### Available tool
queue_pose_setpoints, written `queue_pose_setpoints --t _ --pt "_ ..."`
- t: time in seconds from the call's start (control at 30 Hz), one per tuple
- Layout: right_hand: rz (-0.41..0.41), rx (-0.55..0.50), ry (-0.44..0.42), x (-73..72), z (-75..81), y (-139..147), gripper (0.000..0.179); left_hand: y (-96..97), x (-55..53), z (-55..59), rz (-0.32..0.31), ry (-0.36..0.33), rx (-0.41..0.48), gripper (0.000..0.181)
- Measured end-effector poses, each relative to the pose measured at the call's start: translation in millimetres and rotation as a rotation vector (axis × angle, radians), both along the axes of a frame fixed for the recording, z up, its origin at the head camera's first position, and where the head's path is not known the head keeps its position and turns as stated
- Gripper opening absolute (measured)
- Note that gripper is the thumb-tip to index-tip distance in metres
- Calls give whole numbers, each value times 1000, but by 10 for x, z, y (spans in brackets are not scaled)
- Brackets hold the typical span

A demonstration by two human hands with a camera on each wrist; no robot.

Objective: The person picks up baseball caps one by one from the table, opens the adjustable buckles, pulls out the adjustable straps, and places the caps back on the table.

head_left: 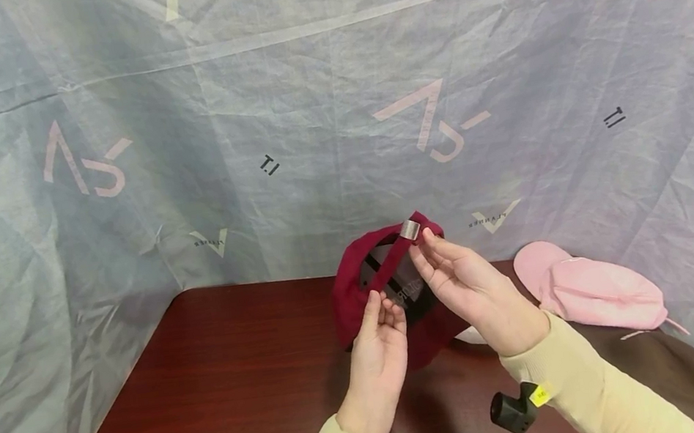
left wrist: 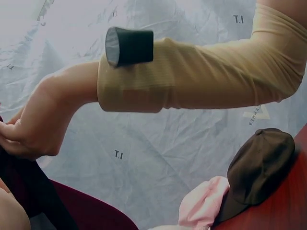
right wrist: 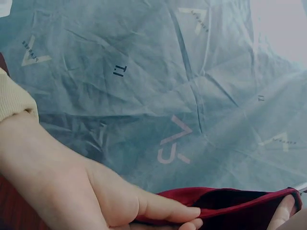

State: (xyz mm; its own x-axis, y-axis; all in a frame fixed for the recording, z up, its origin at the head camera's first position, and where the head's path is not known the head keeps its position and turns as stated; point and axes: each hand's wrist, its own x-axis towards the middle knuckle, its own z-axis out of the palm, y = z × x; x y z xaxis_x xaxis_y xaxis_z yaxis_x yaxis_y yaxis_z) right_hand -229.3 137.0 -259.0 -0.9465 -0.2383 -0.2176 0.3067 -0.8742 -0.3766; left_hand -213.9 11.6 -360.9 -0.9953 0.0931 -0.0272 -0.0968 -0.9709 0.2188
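Observation:
A dark red baseball cap point(head_left: 346, 287) is held up over the table with its back opening and dark inside toward me. Its adjusting strap point(head_left: 389, 266) runs slantwise across the opening to a silvery metal buckle point(head_left: 410, 229). My left hand point(head_left: 376, 356) pinches the strap's lower end between thumb and fingers; the right wrist view shows this left hand point(right wrist: 110, 196) close up. Beside the buckle, my right hand point(head_left: 473, 287) grips the strap at its upper end. In the left wrist view the right hand point(left wrist: 45, 117) bends down to the cap's edge.
On the right of the reddish-brown table point(head_left: 211, 383) lies a pink cap point(head_left: 604, 295), overlapping a brown cap point(head_left: 668, 371). Part of a white thing point(head_left: 470, 336) shows behind my right wrist. A grey printed cloth point(head_left: 304, 104) hangs behind the table.

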Motion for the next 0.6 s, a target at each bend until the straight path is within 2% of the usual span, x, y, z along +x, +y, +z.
queue_pose_setpoints --t 0.13,0.23,0.47,0.6 --pt "-1 32 -13 15 4 -16 23 -18 -16 -29 7 -14 -21 22" --pt "4 58 -8 21 12 -19 26 -34 -17 -48 9 0 -31 22" --pt "-5 54 -4 29 63 -26 19 -76 -10 -124 -3 3 -54 26" --pt "-1 49 -6 35 90 -22 22 -106 -11 -171 11 56 -103 23"
